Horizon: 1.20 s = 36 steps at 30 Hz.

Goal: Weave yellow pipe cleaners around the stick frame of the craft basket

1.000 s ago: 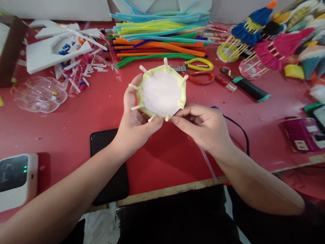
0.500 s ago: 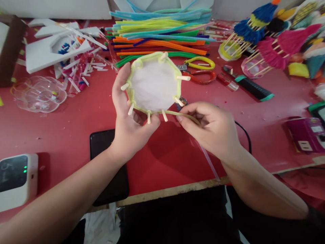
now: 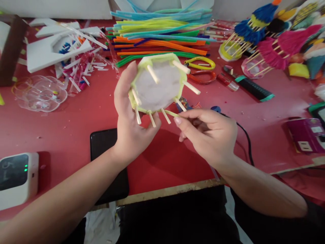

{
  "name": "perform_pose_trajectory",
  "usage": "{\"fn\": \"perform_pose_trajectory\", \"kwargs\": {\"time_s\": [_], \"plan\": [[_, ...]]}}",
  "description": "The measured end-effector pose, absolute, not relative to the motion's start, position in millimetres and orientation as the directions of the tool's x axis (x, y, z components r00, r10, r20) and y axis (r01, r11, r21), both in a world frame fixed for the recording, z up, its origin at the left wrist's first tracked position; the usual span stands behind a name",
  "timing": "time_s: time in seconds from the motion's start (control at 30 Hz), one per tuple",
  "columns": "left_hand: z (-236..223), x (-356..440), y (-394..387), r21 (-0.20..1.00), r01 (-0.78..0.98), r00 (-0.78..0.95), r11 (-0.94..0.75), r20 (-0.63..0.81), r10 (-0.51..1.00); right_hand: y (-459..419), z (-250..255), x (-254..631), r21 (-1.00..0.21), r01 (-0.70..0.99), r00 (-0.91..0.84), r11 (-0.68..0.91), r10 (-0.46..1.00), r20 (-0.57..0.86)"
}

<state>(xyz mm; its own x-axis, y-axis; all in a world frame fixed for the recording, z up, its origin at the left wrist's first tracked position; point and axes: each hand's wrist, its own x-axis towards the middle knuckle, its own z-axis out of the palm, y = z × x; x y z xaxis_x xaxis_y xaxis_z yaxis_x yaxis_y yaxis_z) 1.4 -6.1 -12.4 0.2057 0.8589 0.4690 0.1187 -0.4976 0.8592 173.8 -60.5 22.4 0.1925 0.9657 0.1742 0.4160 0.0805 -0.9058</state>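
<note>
My left hand (image 3: 129,115) is closed around the left and lower edge of a white many-sided disc (image 3: 161,84). Short wooden sticks (image 3: 191,88) stand out from its rim. A yellow-green pipe cleaner (image 3: 170,113) runs along the rim past the sticks, and its loose end leads off to the right. That end is pinched between the thumb and forefinger of my right hand (image 3: 207,134), just right of the disc's lower edge. My left fingers behind the disc are mostly hidden.
Coloured pipe cleaners (image 3: 162,34) lie at the back. Scissors (image 3: 201,64), a black-and-green cutter (image 3: 254,88) and stick-built models (image 3: 274,51) are to the right. Foam scraps (image 3: 58,51) and a clear tray (image 3: 42,93) are left. A phone (image 3: 111,176) lies under my left forearm.
The disc has tilted, so its sticks look longer and point more towards me. My right hand has shifted slightly down, still pinching the pipe cleaner.
</note>
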Motion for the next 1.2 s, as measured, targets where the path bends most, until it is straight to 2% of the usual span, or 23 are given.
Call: {"fn": "perform_pose_trajectory", "kwargs": {"time_s": [0.07,0.1,0.2,0.3,0.47,0.63,0.67,0.7,0.77,0.9,1.0,1.1,1.13,1.2], "plan": [[-14,1,-6,0.777,0.140,0.185,-0.614,0.589,0.787,-61,23,172,-0.912,0.402,0.183,0.084,0.968,0.171],[-14,1,-6,0.762,0.144,0.194,-0.632,0.604,0.773,-62,22,171,-0.910,0.403,0.168,0.098,0.969,0.179],[-13,0,-8,0.787,0.238,0.154,-0.569,0.548,0.822,-63,21,170,-0.902,0.406,0.110,0.148,0.972,0.209],[-11,0,-8,0.769,0.291,0.145,-0.569,0.553,0.821,-63,18,171,-0.892,0.421,0.044,0.164,0.979,0.200],[-13,2,0,0.639,0.249,0.164,-0.728,0.713,0.682,-58,15,180,-0.815,0.547,-0.052,0.190,0.980,0.194],[-13,2,1,0.644,0.308,0.179,-0.700,0.683,0.708,-55,23,189,-0.708,0.679,-0.080,0.195,0.978,0.193],[-13,2,0,0.641,0.298,0.189,-0.708,0.687,0.701,-55,25,189,-0.696,0.689,-0.068,0.202,0.974,0.215],[-13,2,0,0.596,0.234,0.183,-0.768,0.749,0.637,-56,27,189,-0.683,0.699,-0.050,0.214,0.967,0.252],[-13,2,-2,0.641,0.216,0.218,-0.737,0.704,0.676,-57,30,188,-0.627,0.737,-0.021,0.253,0.936,0.353],[-11,3,-6,0.657,0.156,0.234,-0.738,0.701,0.673,-60,32,183,-0.398,0.829,-0.101,0.392,0.806,0.583],[-10,3,-10,0.657,0.213,0.247,-0.723,0.680,0.691,-62,34,180,-0.263,0.857,-0.180,0.443,0.737,0.652],[-12,4,-12,0.668,0.265,0.250,-0.696,0.649,0.718,-64,33,175,-0.254,0.840,-0.200,0.480,0.708,0.677],[-13,5,-12,0.663,0.239,0.229,-0.709,0.671,0.705,-65,33,173,-0.272,0.828,-0.203,0.489,0.715,0.669],[-16,8,-10,0.727,0.181,0.202,-0.662,0.632,0.748,-67,30,170,-0.308,0.807,-0.216,0.504,0.737,0.640]]}}
